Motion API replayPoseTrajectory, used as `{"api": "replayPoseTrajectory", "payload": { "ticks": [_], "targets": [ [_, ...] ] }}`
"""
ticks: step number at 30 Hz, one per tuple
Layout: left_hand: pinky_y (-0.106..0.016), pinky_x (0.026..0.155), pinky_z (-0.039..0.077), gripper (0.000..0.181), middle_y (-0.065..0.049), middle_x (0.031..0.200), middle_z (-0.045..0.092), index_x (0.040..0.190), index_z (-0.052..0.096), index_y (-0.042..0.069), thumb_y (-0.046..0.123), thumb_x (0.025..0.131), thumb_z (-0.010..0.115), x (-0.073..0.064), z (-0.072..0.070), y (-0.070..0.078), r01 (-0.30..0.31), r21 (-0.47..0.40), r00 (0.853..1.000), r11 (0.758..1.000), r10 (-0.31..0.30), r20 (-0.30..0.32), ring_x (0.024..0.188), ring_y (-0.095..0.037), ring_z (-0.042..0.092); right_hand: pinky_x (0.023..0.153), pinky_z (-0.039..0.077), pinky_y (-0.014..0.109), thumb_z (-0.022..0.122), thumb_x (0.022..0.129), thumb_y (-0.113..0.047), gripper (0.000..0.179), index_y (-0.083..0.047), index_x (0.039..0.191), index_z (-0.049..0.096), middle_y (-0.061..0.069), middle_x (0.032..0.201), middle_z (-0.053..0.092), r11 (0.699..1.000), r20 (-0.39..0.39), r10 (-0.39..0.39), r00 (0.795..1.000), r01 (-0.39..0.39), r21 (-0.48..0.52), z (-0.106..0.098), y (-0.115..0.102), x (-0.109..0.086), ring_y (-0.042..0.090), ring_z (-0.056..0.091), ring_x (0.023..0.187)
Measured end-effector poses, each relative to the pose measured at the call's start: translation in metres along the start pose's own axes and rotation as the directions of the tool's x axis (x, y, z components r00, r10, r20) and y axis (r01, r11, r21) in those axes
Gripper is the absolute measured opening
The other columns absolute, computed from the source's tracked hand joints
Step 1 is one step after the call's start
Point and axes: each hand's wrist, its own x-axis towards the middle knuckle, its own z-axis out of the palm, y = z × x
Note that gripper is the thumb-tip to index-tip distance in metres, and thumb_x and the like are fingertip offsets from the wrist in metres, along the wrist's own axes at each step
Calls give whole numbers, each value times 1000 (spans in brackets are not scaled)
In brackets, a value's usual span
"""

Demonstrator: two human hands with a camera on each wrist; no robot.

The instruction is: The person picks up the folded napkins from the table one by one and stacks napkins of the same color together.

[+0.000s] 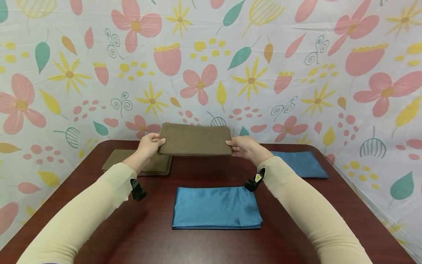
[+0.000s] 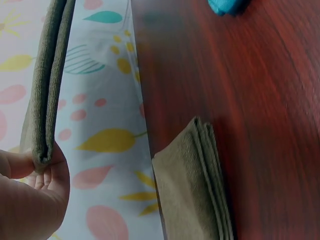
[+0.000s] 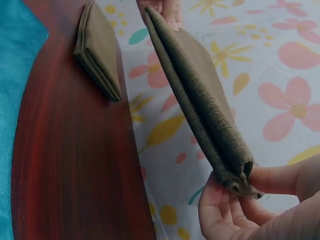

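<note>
A folded brown cloth (image 1: 196,140) is held up above the far part of the table, stretched level between both hands. My left hand (image 1: 149,146) pinches its left end, thumb on the near face. At the opposite end, my right hand (image 1: 245,146) grips the cloth the same way. The right wrist view shows the held cloth (image 3: 200,100) edge-on, its folded layers lying together. Below and left, another folded brown cloth (image 1: 156,165) lies on the table, partly hidden by the left hand and forearm in the head view.
A folded blue cloth (image 1: 215,208) lies at the middle of the dark red wooden table (image 1: 151,234). Another blue cloth (image 1: 301,164) is at the far right, partly behind the right arm. A flower-patterned curtain (image 1: 211,55) hangs behind the table.
</note>
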Motion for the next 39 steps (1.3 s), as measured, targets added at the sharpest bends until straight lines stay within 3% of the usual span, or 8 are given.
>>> {"api": "replayPoseTrajectory", "payload": {
  "ticks": [4, 8, 17, 22, 29, 34, 39],
  "targets": [
    [-49, 115, 31, 52, -23, 149, 38, 148, 34, 0, 20, 102, 51, 1, -7, 3, -13, 4, 1000, 1000, 13, 14, 140, -36, 35, 114, 35, 45, 52, 100, -9, 64, -6, 155, 20, 16, 154, 31, 999, 2, -7, 1000, 7, 52, 2, -2, 2, 28, 46, 129],
    [-49, 116, 30, 54, -24, 150, 37, 149, 33, 0, 19, 102, 51, -1, -15, 5, -22, 14, 999, 1000, 21, 24, 140, -36, 34, 115, 33, 46, 52, 100, -10, 65, -10, 156, 18, 15, 155, 32, 996, 18, -15, 1000, 14, 83, 6, -3, 2, 30, 37, 139],
    [-51, 115, 30, 57, -24, 152, 34, 150, 31, 1, 22, 101, 52, -7, -39, 4, -33, 46, 999, 998, 32, 25, 141, -37, 32, 115, 34, 45, 56, 99, -11, 67, -11, 156, 20, 12, 157, 29, 998, 55, -45, 998, 42, 41, 21, -5, 4, 26, 44, 130],
    [-52, 114, 31, 58, -24, 152, 34, 151, 30, 1, 23, 102, 52, -12, -47, 5, -47, 74, 999, 996, 46, 19, 141, -38, 33, 115, 34, 45, 55, 99, -11, 68, -10, 156, 19, 12, 157, 29, 998, 47, -55, 997, 53, 46, 31, -8, 6, 29, 40, 137],
    [-52, 115, 30, 61, -25, 153, 32, 152, 27, 2, 25, 102, 52, -13, -58, -1, -47, 76, 999, 996, 47, 11, 143, -38, 30, 111, 40, 45, 58, 97, -9, 64, -5, 153, 27, 15, 149, 42, 997, 1, -65, 998, 65, 52, 47, -9, 11, 31, 47, 132],
    [-51, 113, 33, 66, -25, 152, 34, 152, 29, 2, 34, 100, 54, -14, -71, -6, -49, 108, 999, 993, 50, 1, 141, -37, 33, 110, 40, 45, 58, 97, -9, 62, -5, 152, 29, 16, 147, 44, 997, 9, -60, 998, 60, 58, 59, -8, 14, 32, 48, 131],
    [-57, 115, 26, 66, -24, 154, 31, 154, 24, 3, 32, 101, 52, -15, -82, -11, -44, 140, 999, 989, 41, 27, 143, -40, 28, 110, 40, 45, 58, 97, -8, 61, -4, 151, 31, 15, 145, 47, 996, 19, -62, 998, 60, 70, 70, -8, 17, 31, 49, 131]
  ]
}}
